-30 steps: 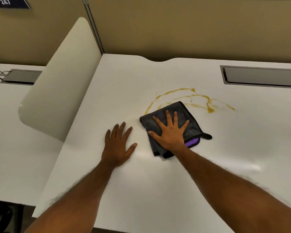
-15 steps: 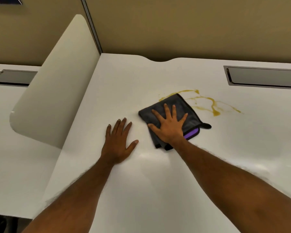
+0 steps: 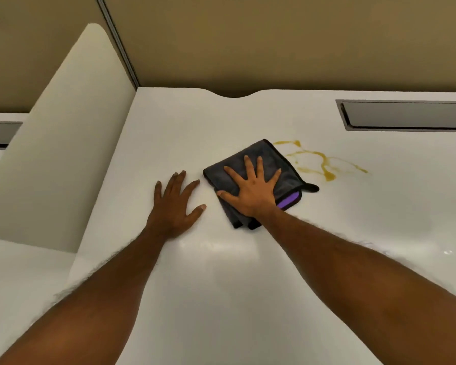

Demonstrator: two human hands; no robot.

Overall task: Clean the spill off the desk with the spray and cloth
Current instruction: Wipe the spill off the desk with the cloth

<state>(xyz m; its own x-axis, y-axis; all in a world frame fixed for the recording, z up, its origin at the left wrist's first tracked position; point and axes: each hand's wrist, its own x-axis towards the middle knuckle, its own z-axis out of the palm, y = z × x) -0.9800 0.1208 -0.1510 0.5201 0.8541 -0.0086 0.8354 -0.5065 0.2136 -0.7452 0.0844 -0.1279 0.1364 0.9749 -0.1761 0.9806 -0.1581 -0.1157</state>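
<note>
Right hand (image 3: 252, 192) laid flat on folded grey cloth (image 3: 284, 167), fingers spread wide, nothing gripped, cloth pressed to white desk (image 3: 221, 285) at frame centre; purple edge seen at cloth's lower right; yellow spill (image 3: 324, 160) streaked just right of cloth, upper-right of centre, near end touching cloth's top corner; left hand (image 3: 175, 206) planted palm-down on bare desk just left of cloth, fingers splayed, holding nothing; grey recessed slot (image 3: 406, 115) at upper right; white divider panel (image 3: 63, 167) at left; spray not seen.
</note>
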